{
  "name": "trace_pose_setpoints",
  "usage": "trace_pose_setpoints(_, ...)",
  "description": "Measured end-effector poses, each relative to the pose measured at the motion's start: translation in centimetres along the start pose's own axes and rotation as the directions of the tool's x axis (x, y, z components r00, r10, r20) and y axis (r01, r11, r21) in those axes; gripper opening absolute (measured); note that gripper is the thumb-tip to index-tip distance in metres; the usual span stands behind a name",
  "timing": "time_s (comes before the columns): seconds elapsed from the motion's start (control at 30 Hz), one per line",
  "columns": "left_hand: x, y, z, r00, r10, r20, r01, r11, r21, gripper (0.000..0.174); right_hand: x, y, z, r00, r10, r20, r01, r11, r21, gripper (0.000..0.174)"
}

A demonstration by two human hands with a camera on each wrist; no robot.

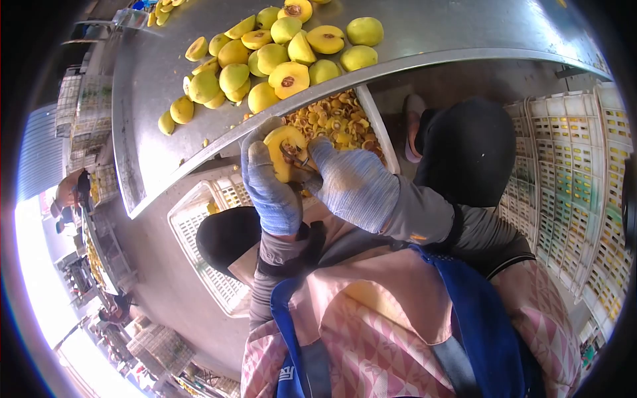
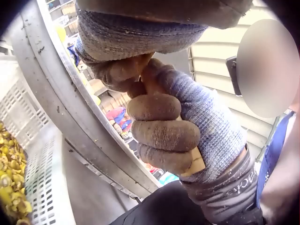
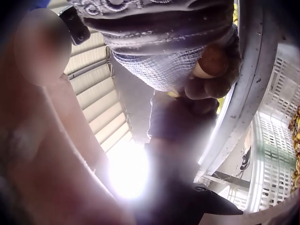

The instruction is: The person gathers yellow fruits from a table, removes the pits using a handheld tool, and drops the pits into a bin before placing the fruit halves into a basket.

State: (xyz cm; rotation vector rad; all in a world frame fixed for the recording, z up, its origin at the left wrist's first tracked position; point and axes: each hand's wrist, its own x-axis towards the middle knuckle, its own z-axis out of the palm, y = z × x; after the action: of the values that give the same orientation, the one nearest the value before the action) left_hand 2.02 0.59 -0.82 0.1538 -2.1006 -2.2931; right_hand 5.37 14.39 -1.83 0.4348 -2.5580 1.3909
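Note:
In the head view my gloved left hand holds a yellow peach half, its cut face and brown pit cavity toward my right hand. That gloved right hand grips a pitting tool; its curved metal end is at the cavity. The right wrist view shows the round end of its wooden handle sticking out of my fist. In the left wrist view, right-hand fingers curl around the handle. Whole and halved yellow-green peaches lie piled on the metal table just beyond my hands.
The metal table has a raised rim along its near side. Below it, a white crate holds many cut-out fruit pieces. Another white crate stands by my left knee, and stacked crates rise at the right.

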Motion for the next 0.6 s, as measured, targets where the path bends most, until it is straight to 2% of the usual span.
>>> trace_pose_setpoints(0.07,-0.2,0.7,0.4,0.997,-0.075,0.004,0.075,0.988,-0.135,0.05,0.1,-0.1,-0.1,1.0,-0.004,0.023,0.004,1.0,0.006,0.028)
trace_pose_setpoints(0.1,-0.2,0.8,0.1,0.997,-0.078,0.003,0.077,0.988,-0.134,0.05,0.1,0.0,-0.1,0.999,-0.009,0.044,0.009,1.0,0.011,0.028)
trace_pose_setpoints(0.17,-0.1,1.0,-0.5,0.984,-0.168,0.061,0.176,0.968,-0.179,0.049,-0.1,0.4,0.1,0.997,-0.023,0.067,0.022,1.0,0.01,0.029)
trace_pose_setpoints(0.27,0.2,0.9,-0.5,0.99,-0.133,0.04,0.136,0.987,-0.083,0.058,-0.4,1.0,0.7,0.995,-0.057,0.087,0.057,0.998,-0.005,0.031)
trace_pose_setpoints(0.4,0.2,0.7,-0.8,0.993,-0.114,0.038,0.116,0.991,-0.067,0.056,-0.6,1.2,1.0,0.993,-0.089,0.072,0.09,0.996,0.002,0.032)
trace_pose_setpoints(0.5,0.3,0.4,-1.1,0.988,-0.151,0.037,0.152,0.988,-0.036,0.053,-0.7,1.5,1.3,0.992,-0.108,0.072,0.108,0.994,-0.004,0.032)
trace_pose_setpoints(0.6,0.2,0.2,-1.0,0.992,-0.112,0.048,0.114,0.993,-0.021,0.051,-0.5,1.1,1.1,0.993,-0.06,0.101,0.058,0.998,0.018,0.034)
